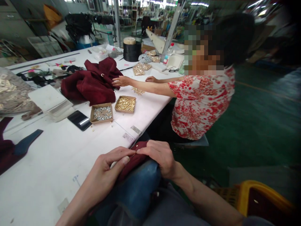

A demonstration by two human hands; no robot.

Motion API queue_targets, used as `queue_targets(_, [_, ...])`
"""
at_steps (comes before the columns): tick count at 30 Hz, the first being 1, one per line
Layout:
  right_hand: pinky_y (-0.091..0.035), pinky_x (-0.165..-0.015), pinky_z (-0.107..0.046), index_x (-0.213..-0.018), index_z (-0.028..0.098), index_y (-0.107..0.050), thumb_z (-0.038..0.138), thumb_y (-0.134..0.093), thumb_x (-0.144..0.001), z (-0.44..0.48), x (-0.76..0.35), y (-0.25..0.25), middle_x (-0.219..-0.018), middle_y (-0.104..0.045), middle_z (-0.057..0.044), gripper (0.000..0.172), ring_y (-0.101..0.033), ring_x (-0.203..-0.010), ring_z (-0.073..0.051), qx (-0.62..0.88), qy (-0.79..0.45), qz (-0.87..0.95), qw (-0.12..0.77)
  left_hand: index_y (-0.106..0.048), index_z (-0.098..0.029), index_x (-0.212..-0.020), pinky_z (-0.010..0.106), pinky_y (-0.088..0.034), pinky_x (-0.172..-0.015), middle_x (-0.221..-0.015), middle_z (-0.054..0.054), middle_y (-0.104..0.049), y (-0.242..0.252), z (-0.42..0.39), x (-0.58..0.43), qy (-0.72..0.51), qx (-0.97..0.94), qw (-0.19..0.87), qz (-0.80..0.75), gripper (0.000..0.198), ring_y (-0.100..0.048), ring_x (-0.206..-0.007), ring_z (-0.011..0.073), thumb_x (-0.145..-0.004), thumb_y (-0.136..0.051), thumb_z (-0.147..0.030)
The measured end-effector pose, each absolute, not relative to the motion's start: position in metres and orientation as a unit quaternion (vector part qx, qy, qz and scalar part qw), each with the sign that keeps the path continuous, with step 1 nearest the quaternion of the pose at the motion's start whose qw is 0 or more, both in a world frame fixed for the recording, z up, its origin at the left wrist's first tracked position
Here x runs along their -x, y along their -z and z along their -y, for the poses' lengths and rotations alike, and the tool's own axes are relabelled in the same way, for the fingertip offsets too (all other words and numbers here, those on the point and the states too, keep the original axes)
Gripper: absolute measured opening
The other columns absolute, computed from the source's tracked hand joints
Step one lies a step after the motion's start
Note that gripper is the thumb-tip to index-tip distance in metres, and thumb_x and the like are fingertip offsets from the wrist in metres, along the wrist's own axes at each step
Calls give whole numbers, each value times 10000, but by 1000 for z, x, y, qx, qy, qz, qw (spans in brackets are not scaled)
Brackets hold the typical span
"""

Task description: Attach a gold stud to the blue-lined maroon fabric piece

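A piece of maroon fabric (pixel 127 168) with a blue underside lies over my lap at the table's edge. My left hand (pixel 105 169) pinches it from the left, thumb and forefinger close together. From the other side my right hand (pixel 162 157) is closed on the same fabric, its forefinger tip meeting the left fingertips. A tiny shiny stud (pixel 137 145) shows on the fabric just above the fingers. Whatever lies between the fingertips is too small to make out.
Cardboard trays of gold studs (pixel 126 104) and silver studs (pixel 102 113) stand on the white table beside a phone (pixel 79 120). Across from me, a seated person's hand (pixel 122 81) touches a maroon garment (pixel 91 80). A yellow basket (pixel 244 194) stands at lower right.
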State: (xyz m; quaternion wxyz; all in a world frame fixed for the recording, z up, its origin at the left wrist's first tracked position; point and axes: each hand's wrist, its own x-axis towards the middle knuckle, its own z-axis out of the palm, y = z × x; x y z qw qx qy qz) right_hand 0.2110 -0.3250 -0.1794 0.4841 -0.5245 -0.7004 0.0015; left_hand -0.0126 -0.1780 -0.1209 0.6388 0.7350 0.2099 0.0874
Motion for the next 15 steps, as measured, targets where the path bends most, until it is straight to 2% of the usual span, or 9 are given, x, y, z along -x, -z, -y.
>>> queue_targets(5, [-499, -760, -366, -1215, 154, -748, 211, -586, -1119, 319, -209, 182, -969, -783, -92, 197, -700, -831, -204, 519, -8, 697, 494, -875, -368, -1367, 346, -536, -1119, -1360, 20, -799, 118, 177, 14, -101, -730, 638, -222, 294, -742, -1274, 245, -1180, -672, -469])
queue_targets(15, [-476, -749, -374, -1200, 138, -757, 174, -631, -1072, 311, -209, 184, -902, -752, -81, 183, -657, -791, -209, 510, 10, 711, 484, -875, -355, -1370, 345, -537, -1115, -1342, 34, -804, 122, 177, 15, -118, -726, 637, -232, 311, -743, -1267, 253, -1179, -665, -484])
